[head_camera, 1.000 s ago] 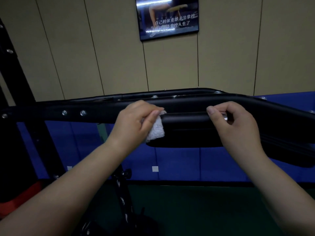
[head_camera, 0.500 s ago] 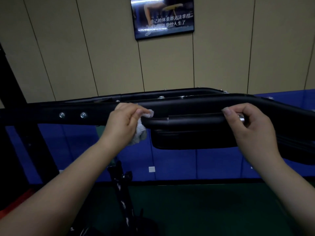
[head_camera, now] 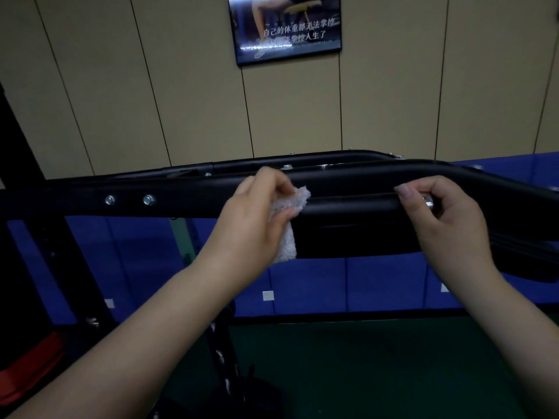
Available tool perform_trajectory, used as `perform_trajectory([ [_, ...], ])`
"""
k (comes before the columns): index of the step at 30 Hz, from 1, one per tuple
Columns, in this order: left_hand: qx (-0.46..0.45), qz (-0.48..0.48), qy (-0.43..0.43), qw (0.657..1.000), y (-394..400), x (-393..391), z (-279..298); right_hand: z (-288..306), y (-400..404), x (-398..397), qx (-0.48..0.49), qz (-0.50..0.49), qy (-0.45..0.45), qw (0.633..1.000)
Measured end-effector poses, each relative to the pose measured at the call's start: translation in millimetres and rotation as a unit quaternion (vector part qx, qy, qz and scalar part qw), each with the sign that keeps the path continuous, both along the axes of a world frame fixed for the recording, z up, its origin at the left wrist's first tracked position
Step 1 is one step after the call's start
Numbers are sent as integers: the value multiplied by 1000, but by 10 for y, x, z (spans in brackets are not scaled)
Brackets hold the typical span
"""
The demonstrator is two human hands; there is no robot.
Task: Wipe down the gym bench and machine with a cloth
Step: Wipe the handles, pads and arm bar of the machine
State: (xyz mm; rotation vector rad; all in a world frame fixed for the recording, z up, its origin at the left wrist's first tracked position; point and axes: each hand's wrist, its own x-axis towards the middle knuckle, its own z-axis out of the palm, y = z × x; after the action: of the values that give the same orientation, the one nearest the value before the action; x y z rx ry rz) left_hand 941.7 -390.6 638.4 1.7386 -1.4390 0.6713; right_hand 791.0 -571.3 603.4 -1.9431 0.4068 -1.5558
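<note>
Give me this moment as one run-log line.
left hand: grips cloth at bar end | right hand: grips bar's other end | stage: wiping bar

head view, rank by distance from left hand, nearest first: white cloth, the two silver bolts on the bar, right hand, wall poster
1. white cloth: gripped in the left hand.
2. Silver bolts to its left, and right hand to its right on the black handle: too close to call.
3. Wall poster: above, on the far wall.

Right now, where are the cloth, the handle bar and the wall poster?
white cloth [head_camera: 295, 198]: head view, upper corner above the thumb.
handle bar [head_camera: 351, 202]: head view, mid-tube.
wall poster [head_camera: 287, 28]: head view, its centre.
</note>
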Motion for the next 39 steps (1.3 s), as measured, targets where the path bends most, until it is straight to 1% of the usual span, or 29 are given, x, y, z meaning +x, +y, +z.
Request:
perform_trajectory([
  [4, 7, -11, -4, 1000, 171, -12, -135, 6, -2, 3, 1, -4, 0, 1000],
  [8, -66, 15, 28, 997, 141, 19, -56, -2, -2, 6, 7, -7, 2, 1000],
  [10, -52, 27, 44, 997, 50, -22, -27, 1, 7, 0, 11, -9, 5, 1000],
  [12, -21, 11, 42, 999, 22, -98, -66, 17, 27, -31, 21, -6, 6, 1000],
  [13, -16, -11, 58, 998, 55, -140, -98, 16, 42, -54, 25, -2, 9, 1000],
  [15, -9, -69, 124, 990, 176, -210, -192, -37, 84, -101, 41, -1, 25, 999],
  [16, -6, -96, 163, 982, 239, -235, -268, -104, 110, -119, 60, -2, 34, 998],
  [18, -9, -128, 238, 963, 310, -248, -474, -332, 188, -126, 128, 8, 49, 990],
  [19, -14, -130, 270, 954, 311, -244, -581, -472, 241, -114, 162, 16, 64, 985],
  [21, -20, -132, 329, 935, 260, -241, -785, -728, 365, -78, 193, 45, 113, 974],
  [23, -19, -138, 371, 918, 179, -256, -941, -878, 487, -47, 220, 121, 152, 956],
  [24, -19, -140, 379, 915, 134, -265, -1015, -919, 541, -37, 246, 173, 172, 938],
  [25, -15, -142, 383, 913, 90, -288, -1093, -948, 592, -29, 280, 234, 191, 911],
  [26, -5, -148, 388, 910, 48, -321, -1165, -972, 639, -23, 321, 301, 198, 876],
  [27, 8, -161, 396, 904, 17, -362, -1228, -1007, 673, -13, 360, 358, 192, 840],
  [28, 22, -176, 411, 894, -9, -397, -1285, -1047, 698, -4, 384, 393, 181, 816],
  [29, 34, -187, 431, 882, -25, -426, -1336, -1091, 713, 2, 392, 405, 171, 808],
  [31, 47, -186, 467, 863, -30, -449, -1418, -1195, 718, 8, 398, 386, 158, 817],
  [32, 48, -166, 475, 863, -27, -436, -1452, -1249, 708, 11, 407, 373, 147, 821],
  [34, 60, -90, 479, 871, -15, -381, -1525, -1335, 673, 7, 421, 364, 127, 821],
  [35, 72, -56, 487, 869, -11, -352, -1564, -1367, 657, 6, 428, 364, 115, 819],
  [36, 86, -34, 506, 858, -5, -332, -1592, -1395, 643, 8, 434, 367, 100, 817],
  [39, 147, -29, 578, 802, -7, -296, -1682, -1473, 625, 21, 453, 375, 57, 807],
])
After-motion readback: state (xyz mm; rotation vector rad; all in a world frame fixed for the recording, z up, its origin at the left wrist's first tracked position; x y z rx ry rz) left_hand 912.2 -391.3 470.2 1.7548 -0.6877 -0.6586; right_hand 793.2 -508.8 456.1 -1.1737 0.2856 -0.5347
